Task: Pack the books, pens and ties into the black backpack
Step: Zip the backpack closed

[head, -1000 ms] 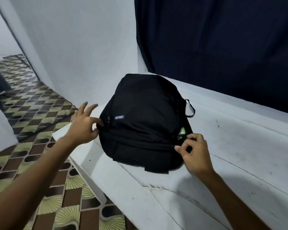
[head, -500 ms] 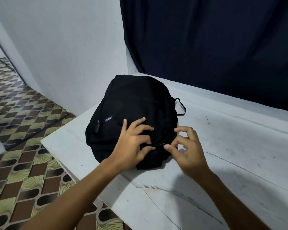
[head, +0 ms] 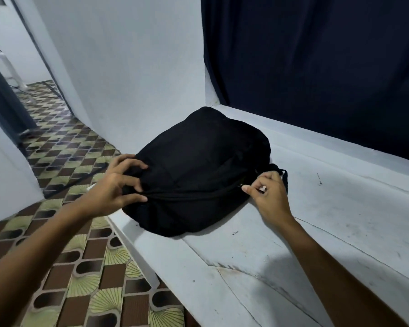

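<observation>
Head view: the black backpack (head: pixel 198 171) is lying flat at the near left corner of the white table (head: pixel 316 244), its long axis running from the hands away toward the dark curtain (head: pixel 316 67). The left hand (head: pixel 115 187), spread on top half a second ago, is now gripping the fabric at the zip line's left end. The right hand (head: pixel 268 192) is pinching what appears to be the zip pull, now further right. Judgement: closing is under way; no books, pens or ties are showing.

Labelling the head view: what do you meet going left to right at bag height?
patterned floor tiles → left hand → black backpack → right hand → bare white table
</observation>
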A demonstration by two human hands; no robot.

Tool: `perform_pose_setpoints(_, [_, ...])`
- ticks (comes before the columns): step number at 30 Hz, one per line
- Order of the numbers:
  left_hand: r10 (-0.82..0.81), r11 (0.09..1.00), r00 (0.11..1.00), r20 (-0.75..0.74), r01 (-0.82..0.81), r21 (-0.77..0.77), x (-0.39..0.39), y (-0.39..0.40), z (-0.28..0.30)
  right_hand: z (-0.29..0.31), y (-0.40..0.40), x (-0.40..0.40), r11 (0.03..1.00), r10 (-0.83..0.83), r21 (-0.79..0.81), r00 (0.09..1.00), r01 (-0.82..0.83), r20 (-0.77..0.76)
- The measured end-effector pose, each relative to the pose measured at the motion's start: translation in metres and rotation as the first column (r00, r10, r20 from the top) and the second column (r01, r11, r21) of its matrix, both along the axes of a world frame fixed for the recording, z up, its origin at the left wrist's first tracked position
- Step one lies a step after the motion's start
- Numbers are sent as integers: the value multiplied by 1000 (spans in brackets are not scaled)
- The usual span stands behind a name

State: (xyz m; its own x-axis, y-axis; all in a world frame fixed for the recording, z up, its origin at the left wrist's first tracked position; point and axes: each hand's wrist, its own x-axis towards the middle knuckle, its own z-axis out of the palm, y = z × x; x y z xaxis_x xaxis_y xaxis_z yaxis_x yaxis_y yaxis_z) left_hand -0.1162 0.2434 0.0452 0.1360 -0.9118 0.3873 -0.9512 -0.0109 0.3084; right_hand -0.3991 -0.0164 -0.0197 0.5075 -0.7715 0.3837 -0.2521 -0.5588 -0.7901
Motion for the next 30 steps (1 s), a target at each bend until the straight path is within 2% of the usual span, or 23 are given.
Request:
perform_pose_setpoints(5, [167, 986, 986, 26, -166, -26, 40, 21, -2, -2, -21, -3, 994, -90, -69, 994, 86, -65])
perform_pose_setpoints(9, [187, 982, 982, 2, -187, -15, 40, 21, -10, -2, -33, -1, 994, -86, -73, 989, 78, -119])
perform_pose_setpoints(11, [224, 975, 972, -68, -224, 11, 34, 22, -14, -5, -34, -1, 997, -65, -59, 991, 58, -117])
perform_pose_setpoints(13, [284, 959, 929, -237, -276, 68, 22, 23, -14, -3, -32, -4, 999, -30, -29, 997, 28, -76])
perform_pose_setpoints(15, [307, 949, 906, -292, -313, 29, -1, 19, -9, 8, -30, -3, 1000, -8, -23, 1000, 8, -15])
perform_pose_setpoints(18, [312, 947, 942, -122, -319, -47, -52, -11, 1, 40, -34, 16, 982, 24, -187, 999, -30, -32])
perform_pose_setpoints(19, [319, 947, 946, -67, -321, -27, -71, -26, 2, 55, -39, 29, 970, 57, -233, 995, -74, -82])
perform_pose_setpoints(21, [339, 936, 940, -32, -334, 110, -97, -57, -3, 84, -51, 60, 945, 113, -274, 964, -180, -243])
perform_pose_setpoints(23, [373, 898, 928, -22, -355, 261, -107, -83, -15, 101, -69, 87, 949, 142, -204, 902, -242, -408])
perform_pose_setpoints(25, [393, 869, 919, -18, -364, 335, -103, -95, -30, 96, -89, 99, 965, 189, -55, 828, -255, -528])
perform_pose_setpoints(26, [388, 869, 921, -22, -358, 340, -100, -97, -36, 89, -96, 98, 967, 228, 28, 804, -254, -550])
perform_pose_setpoints(28, [352, 887, 936, -21, -326, 327, -91, -97, -46, 73, -103, 93, 962, 270, 117, 816, -245, -511])
perform_pose_setpoints(30, [299, 904, 954, -2, -283, 320, -83, -99, -52, 62, -103, 86, 972, 229, 59, 851, -229, -472])
